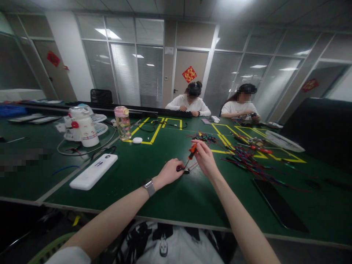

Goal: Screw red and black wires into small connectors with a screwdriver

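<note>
My right hand (204,156) grips an orange and black screwdriver (193,149), its shaft slanting down to the left. The tip meets a small dark part with a pale, shiny top (187,171) low over the green table. On the left side of that part, the fingers of my left hand (171,171) close on it and hide some of it. Thin wires run from the part toward my right hand. The exact kind of the part is too small to make out.
Bundles of red and dark wires (247,161) lie to the right, with a black phone (279,203) nearer me. A white device (94,171), a pink-lidded bottle (123,124) and a white jug (84,126) stand left. Two people sit across the table.
</note>
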The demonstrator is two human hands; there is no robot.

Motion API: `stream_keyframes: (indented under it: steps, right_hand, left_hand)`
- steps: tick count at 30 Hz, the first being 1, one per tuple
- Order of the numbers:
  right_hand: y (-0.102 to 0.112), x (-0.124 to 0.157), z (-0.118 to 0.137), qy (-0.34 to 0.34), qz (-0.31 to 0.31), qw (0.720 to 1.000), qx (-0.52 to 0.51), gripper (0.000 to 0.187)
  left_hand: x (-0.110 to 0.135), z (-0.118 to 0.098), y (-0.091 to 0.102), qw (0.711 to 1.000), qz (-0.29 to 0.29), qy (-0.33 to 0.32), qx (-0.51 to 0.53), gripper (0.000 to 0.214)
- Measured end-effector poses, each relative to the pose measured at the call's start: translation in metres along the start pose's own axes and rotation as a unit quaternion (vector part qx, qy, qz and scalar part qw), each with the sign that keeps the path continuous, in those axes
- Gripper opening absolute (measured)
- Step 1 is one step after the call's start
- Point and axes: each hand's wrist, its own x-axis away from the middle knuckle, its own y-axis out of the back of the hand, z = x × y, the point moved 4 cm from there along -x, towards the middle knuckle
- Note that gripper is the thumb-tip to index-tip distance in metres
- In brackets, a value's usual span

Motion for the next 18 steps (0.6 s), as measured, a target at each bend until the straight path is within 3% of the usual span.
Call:
stream_keyframes:
  steps: [4,7,18]
  right_hand:
    - [-0.0020,0.0001,0.0013,-0.007,0.007,1.000,-0.024,0.030]
    - [-0.0022,-0.0001,0.0028,0.001,0.005,1.000,-0.022,0.024]
    - [0.0055,-0.0019,-0.0025,0.017,-0.043,0.999,0.006,0.021]
  left_hand:
    - [0.0000,0.0003,-0.0002,1.000,0.002,0.002,0.003,0.011]
    - [-0.0002,0.0021,-0.0013,1.000,0.007,0.008,0.000,0.011]
    - [-0.0004,0.0034,-0.0028,1.000,-0.004,-0.004,-0.003,0.010]
